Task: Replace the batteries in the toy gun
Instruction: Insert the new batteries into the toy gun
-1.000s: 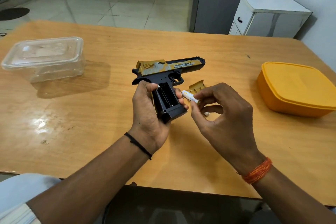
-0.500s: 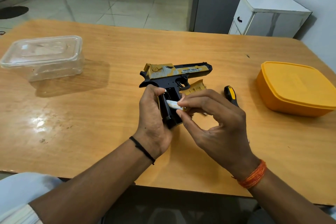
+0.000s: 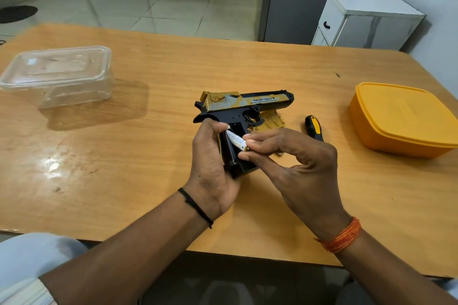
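**Battery goes into toy gun's grip**

On the wooden table [image 3: 161, 77], I hold the toy gun [image 3: 244, 109] above the middle of the tabletop, its gold-and-black slide pointing right. Well to the left of the toy gun stands a clear plastic container [image 3: 58, 75] with its lid on; well to the right sits a closed orange container [image 3: 404, 119]. My left hand [image 3: 213, 161] is wrapped around the black grip from the left, thumb curled at the top of the open battery bay. My right hand [image 3: 292, 158] pinches a white battery [image 3: 235, 140] between thumb and forefinger, the battery lying slanted in the bay's opening, its gold end toward my fingertips. Just right of the toy gun, a black-and-yellow screwdriver [image 3: 313, 127] lies on the table. Between the screwdriver and the toy gun rests the gold battery cover [image 3: 271, 121], partly hidden behind the trigger guard.
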